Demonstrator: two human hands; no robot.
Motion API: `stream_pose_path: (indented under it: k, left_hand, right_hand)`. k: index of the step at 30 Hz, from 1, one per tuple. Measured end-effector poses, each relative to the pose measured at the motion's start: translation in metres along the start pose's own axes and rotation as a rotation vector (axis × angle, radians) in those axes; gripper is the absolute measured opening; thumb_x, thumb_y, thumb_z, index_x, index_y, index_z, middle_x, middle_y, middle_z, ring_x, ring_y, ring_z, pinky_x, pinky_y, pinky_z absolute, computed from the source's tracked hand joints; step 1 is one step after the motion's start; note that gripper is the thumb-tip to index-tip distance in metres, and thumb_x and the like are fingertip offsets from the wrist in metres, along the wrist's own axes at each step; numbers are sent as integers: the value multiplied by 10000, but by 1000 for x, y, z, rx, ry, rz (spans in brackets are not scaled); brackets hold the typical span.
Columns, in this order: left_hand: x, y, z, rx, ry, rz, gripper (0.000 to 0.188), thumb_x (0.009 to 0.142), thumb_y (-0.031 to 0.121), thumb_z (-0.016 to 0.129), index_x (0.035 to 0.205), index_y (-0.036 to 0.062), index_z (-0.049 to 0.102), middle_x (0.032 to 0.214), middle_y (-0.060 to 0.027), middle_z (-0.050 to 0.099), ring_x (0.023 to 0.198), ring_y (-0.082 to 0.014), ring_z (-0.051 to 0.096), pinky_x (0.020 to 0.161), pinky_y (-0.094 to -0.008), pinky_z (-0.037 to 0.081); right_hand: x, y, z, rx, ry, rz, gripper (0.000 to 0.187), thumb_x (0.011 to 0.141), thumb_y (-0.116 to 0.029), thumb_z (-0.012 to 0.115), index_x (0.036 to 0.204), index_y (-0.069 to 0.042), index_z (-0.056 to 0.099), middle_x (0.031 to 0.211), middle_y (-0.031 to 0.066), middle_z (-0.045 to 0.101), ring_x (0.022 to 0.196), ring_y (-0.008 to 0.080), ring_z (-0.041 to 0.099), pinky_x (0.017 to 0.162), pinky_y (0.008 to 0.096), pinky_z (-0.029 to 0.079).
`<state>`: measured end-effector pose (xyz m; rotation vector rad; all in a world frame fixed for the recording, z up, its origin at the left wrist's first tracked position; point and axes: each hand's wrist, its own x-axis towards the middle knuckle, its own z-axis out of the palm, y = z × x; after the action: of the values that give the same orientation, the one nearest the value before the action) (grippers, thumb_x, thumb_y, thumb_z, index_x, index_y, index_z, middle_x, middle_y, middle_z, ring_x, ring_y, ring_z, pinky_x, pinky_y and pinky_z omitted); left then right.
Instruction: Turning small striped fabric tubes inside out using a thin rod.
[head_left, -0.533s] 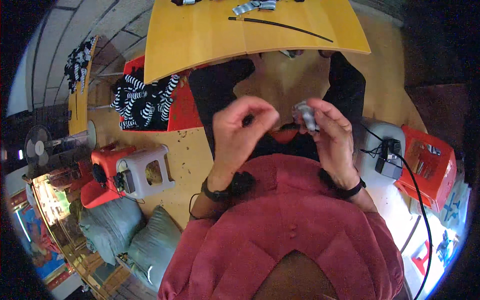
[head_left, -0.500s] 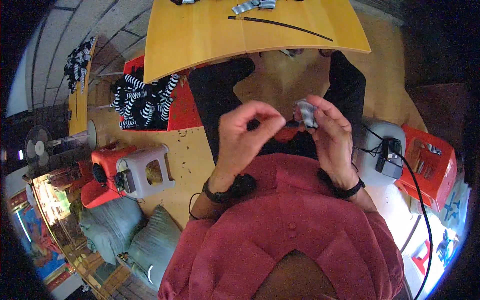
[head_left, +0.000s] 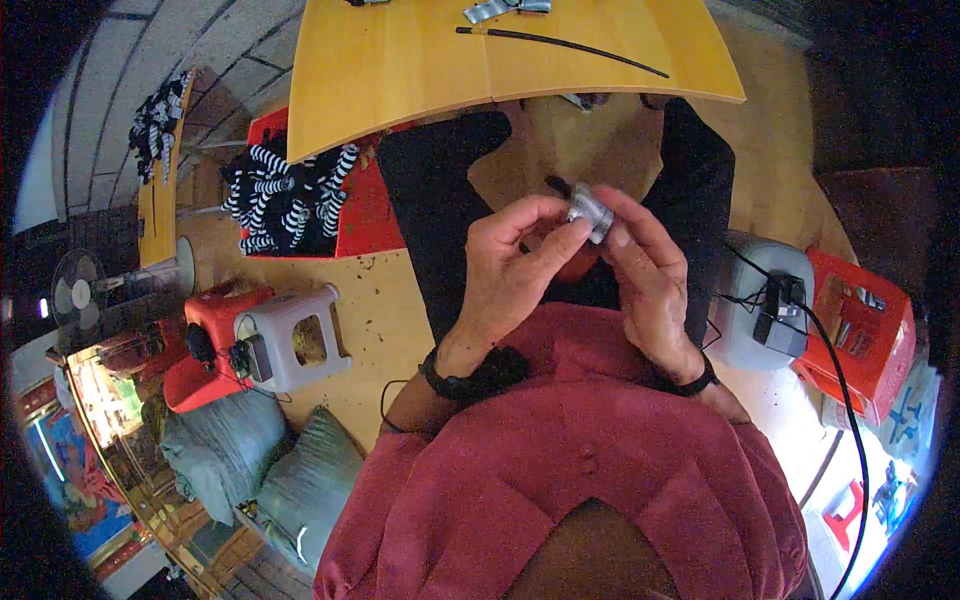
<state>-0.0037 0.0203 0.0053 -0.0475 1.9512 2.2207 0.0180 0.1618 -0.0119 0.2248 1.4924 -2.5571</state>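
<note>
Above my lap, my left hand (head_left: pixel 512 262) and my right hand (head_left: pixel 648 272) meet at a small bunched grey and white piece (head_left: pixel 592 213), which looks like striped cloth. Thumb and fingers of the left hand pinch its near left side. On its right side, the right hand's fingers are closed around it. A short dark end (head_left: pixel 559 186) sticks out beyond the fingertips; I cannot make out what it belongs to. Much of the piece is hidden by my fingers.
Ahead, a yellow wooden table (head_left: pixel 400 80) bears a thin black rod (head_left: pixel 570 45) and similar grey striped pieces (head_left: pixel 510 8). A red container (head_left: pixel 370 215) at the left holds black-and-white striped items (head_left: pixel 290 200). Plastic stools (head_left: pixel 290 340) and a cabled black box (head_left: pixel 780 310) flank me.
My left hand has moved right and onto the grey piece, which it was apart from before. The right hand has shifted slightly left with the piece.
</note>
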Motion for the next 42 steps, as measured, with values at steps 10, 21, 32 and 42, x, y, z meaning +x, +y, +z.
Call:
stream_pose_path:
  k: [10, 21, 32, 42]
  left_hand:
    - [5, 4, -9, 305, -152, 30, 125, 801, 103, 657, 852, -10, 642, 726, -30, 635, 643, -62, 583, 579, -196, 476]
    - [7, 3, -8, 213, -179, -64, 92, 829, 77, 603, 868, -2, 630, 756, -40, 644, 673, -79, 605, 574, -202, 468]
    - [7, -9, -7, 194, -189, -78, 73, 828, 78, 579, 808, 10, 597, 706, 21, 580, 642, -34, 514, 554, -192, 417]
    - [11, -11, -13, 302, -236, -121, 148, 735, 110, 719, 736, 30, 594, 664, 40, 553, 608, -23, 470, 540, -181, 392]
  right_hand:
    - [3, -4, -9, -440, 12, -138, 126, 844, -35, 580, 956, 9, 619, 831, 51, 631, 702, 89, 587, 623, 218, 480]
    - [4, 4, -18, -238, 21, -19, 114, 837, -60, 599, 926, 10, 609, 770, 42, 630, 670, 82, 569, 609, 214, 474]
    - [8, 5, -24, -253, -39, 63, 92, 821, -78, 617, 856, 4, 639, 706, 42, 629, 628, 73, 558, 569, 206, 452]
    - [2, 7, -22, -350, 15, 23, 101, 833, -104, 601, 876, -20, 638, 698, 4, 609, 596, 42, 508, 515, 190, 401]
